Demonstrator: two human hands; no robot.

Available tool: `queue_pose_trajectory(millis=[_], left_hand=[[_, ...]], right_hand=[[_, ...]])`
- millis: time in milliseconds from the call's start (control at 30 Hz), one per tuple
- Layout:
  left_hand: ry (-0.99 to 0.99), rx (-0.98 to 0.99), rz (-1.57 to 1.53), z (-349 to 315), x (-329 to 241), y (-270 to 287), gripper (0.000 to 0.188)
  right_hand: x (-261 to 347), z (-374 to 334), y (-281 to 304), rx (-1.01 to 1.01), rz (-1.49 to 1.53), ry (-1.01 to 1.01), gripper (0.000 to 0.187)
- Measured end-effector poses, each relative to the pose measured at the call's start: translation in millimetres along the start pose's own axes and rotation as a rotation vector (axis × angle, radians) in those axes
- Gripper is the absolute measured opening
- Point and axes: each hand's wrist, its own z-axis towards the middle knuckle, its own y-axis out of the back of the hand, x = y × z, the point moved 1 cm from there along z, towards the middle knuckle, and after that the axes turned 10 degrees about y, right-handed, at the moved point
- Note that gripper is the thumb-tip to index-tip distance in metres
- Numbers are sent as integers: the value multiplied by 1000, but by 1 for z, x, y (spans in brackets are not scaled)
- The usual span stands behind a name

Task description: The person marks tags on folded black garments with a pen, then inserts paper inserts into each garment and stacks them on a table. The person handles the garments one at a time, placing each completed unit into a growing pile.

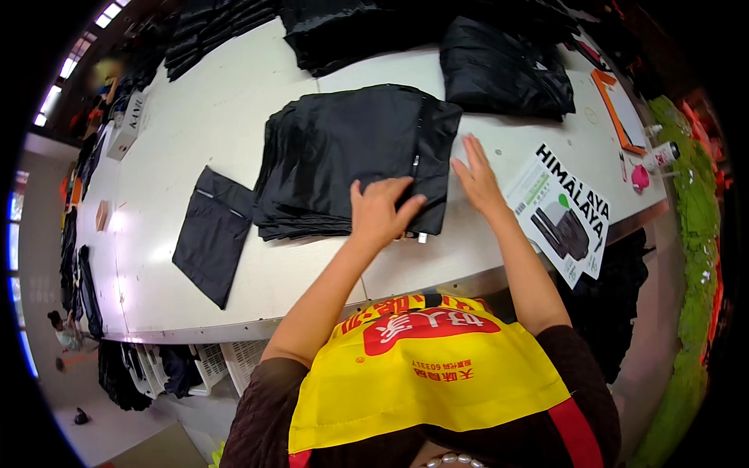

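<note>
A stack of folded black garments (pixel 335 148) lies before me on the white table (pixel 211 125), a zipper running along the right part of its top piece. My left hand (pixel 382 209) rests on the stack's near part, fingers spread over the fabric close to the zipper. Beside the stack's right edge, my right hand (pixel 477 175) is held with its fingers stretched out, nothing in it. To the left lies a single folded black piece (pixel 211 234), one corner reaching the stack.
Printed sheets (pixel 563 218) lie to the right. Behind are a black garment bundle (pixel 503 70) and larger black piles (pixel 351 35). An orange-edged board (pixel 619 109), a white bottle (pixel 663 156) and a pink object (pixel 640 178) sit far right. A white box (pixel 126 125) stands at left.
</note>
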Motion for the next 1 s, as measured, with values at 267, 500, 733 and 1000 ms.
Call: queue_pose_trajectory(millis=[267, 500, 733, 1000], left_hand=[[183, -211, 110, 47, -1, -21, 38], [189, -18, -81, 54, 12, -17, 28], [61, -110, -9, 44, 18, -14, 18], [191, -231, -288, 28, 15, 1, 17]], right_hand=[[-23, -162, 159, 466, -813, -662, 98], [-40, -201, 187, 503, -475, -289, 31], [-22, -169, 197, 132, -672, 53, 6], [58, -78, 236, -548, 81, 42, 20]])
